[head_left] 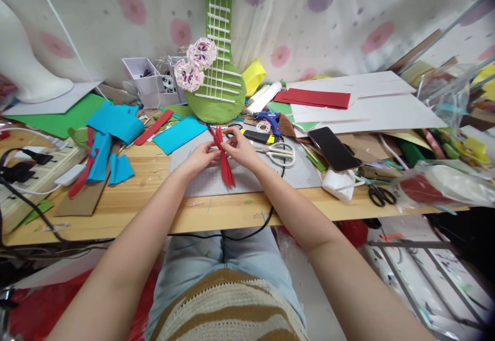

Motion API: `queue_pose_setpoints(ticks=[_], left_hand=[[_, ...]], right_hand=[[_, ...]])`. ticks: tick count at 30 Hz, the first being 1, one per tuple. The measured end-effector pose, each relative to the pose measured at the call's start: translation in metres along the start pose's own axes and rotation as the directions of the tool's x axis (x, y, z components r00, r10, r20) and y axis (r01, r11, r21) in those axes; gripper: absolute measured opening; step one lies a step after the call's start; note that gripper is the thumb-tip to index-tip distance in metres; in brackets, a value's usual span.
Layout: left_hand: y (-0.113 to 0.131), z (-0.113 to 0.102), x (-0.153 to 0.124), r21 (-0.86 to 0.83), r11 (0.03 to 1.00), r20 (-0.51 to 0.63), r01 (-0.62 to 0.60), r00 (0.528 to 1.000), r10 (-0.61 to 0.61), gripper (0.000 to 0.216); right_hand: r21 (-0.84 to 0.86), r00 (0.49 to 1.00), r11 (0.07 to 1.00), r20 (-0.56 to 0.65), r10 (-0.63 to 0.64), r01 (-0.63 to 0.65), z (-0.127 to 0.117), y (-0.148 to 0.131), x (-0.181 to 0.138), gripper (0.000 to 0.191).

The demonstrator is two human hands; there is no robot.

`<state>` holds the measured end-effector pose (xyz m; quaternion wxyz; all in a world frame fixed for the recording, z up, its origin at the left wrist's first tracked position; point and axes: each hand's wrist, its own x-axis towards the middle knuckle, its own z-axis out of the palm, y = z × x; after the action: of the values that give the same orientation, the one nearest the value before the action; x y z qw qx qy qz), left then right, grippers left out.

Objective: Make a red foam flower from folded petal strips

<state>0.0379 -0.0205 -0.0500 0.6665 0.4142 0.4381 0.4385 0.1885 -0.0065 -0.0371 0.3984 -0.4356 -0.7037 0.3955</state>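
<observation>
Pleated red piece (227, 172) pinched at its middle

Your left hand (201, 158) and right hand (240, 148) both have their fingers closed on the narrow middle of the piece, which you hold over the grey mat (197, 185) on the table (135, 191), its ends fanning out. White-handled scissors (285, 145) lie just beside your right hand, and a blue strip (180, 133) lies beyond your left hand

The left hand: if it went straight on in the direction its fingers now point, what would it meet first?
The left hand would first meet the red folded piece, which it seems to touch. The right hand appears next beyond, though depth is unclear.
</observation>
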Motion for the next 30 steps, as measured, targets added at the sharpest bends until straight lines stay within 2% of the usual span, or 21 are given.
queue_pose_setpoints(ticks=[2,4,5,7,8,10,12,14,17,22,25,30], left_hand=[[0.001,0.001,0.003,0.092,0.995,-0.047,-0.026,0.998,0.031,0.048],[0.002,-0.001,0.005,0.279,0.942,-0.142,-0.186,0.962,0.232,0.058],[0.002,-0.002,0.005,0.408,0.867,-0.159,-0.288,0.912,0.377,0.061],[0.003,-0.005,0.004,0.651,0.620,-0.073,-0.437,0.777,0.625,0.060],[0.003,-0.007,0.002,0.729,0.496,0.007,-0.472,0.730,0.684,0.058],[0.003,-0.010,-0.001,0.800,0.318,0.152,-0.508,0.685,0.713,0.053],[0.003,-0.011,-0.003,0.815,0.214,0.263,-0.539,0.672,0.692,0.048],[0.004,-0.010,-0.005,0.816,0.158,0.335,-0.557,0.677,0.655,0.043],[0.005,-0.008,-0.006,0.834,0.106,0.371,-0.542,0.692,0.619,0.034],[0.006,-0.006,-0.007,0.856,-0.005,0.413,-0.517,0.677,0.609,0.010],[0.003,-0.006,-0.007,0.864,-0.009,0.416,-0.504,0.703,0.577,0.009],[-0.003,-0.006,-0.005,0.818,0.089,0.429,-0.569,0.705,0.565,0.018]], right_hand=[[-0.048,0.999,0.999,-0.033,0.016,-0.018,-0.002,0.001,0.000,0.033],[-0.105,0.997,0.994,-0.062,0.034,-0.040,-0.004,0.003,0.000,0.038],[-0.138,0.996,0.989,-0.076,0.036,-0.046,-0.005,0.004,-0.001,0.038],[-0.211,0.995,0.977,-0.099,0.018,-0.038,-0.005,0.005,-0.002,0.033],[-0.248,0.994,0.968,-0.106,0.002,-0.029,-0.005,0.006,-0.002,0.027],[-0.300,0.994,0.954,-0.102,-0.031,-0.001,-0.003,0.006,-0.003,0.016],[-0.306,0.996,0.952,-0.075,-0.051,0.026,0.000,0.007,-0.003,0.014],[-0.287,0.998,0.957,-0.050,-0.050,0.034,0.002,0.007,-0.004,0.018],[-0.275,0.997,0.961,-0.063,-0.034,0.015,0.006,0.007,-0.004,0.019],[-0.206,0.991,0.978,-0.131,0.015,-0.042,0.008,0.007,-0.003,0.013],[-0.162,0.992,0.985,-0.123,0.031,-0.051,0.006,0.009,-0.001,0.009],[-0.104,0.998,0.994,-0.055,0.031,-0.036,-0.002,0.015,-0.001,0.011]])
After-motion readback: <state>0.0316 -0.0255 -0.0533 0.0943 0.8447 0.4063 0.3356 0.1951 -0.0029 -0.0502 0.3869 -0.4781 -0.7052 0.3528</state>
